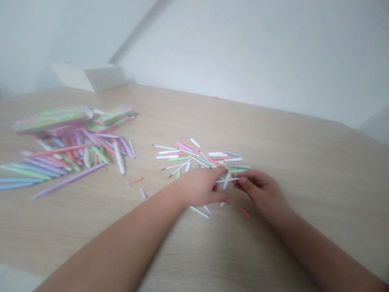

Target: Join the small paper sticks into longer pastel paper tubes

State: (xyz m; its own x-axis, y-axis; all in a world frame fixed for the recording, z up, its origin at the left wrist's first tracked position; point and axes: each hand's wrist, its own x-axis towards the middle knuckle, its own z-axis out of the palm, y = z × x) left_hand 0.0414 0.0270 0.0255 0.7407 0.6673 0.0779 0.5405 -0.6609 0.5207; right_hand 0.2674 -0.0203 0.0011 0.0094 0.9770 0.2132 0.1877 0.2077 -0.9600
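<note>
My right hand (266, 194) pinches the end of a thin white stick (231, 179), which looks like a pen refill. Just left of it, my left hand (200, 186) has its thumb and forefinger spread apart, over the scattered pieces. A short white pen piece (226, 181) lies across the stick between the two hands; what supports it is unclear. Behind the hands are loose refills and short coloured pen parts (179, 158) in white, pink, green and purple. Below the left hand lie a few white sticks (199, 212), and a small orange piece (244, 211) rests under the right fingers. The picture is blurred.
A heap of pastel pen barrels (75, 152) covers the left of the wooden table (288, 142). Green-and-pink boxes (54, 121) are stacked behind it. A white box-like block (91, 77) stands against the wall. A purple piece (144, 194) lies near my left forearm.
</note>
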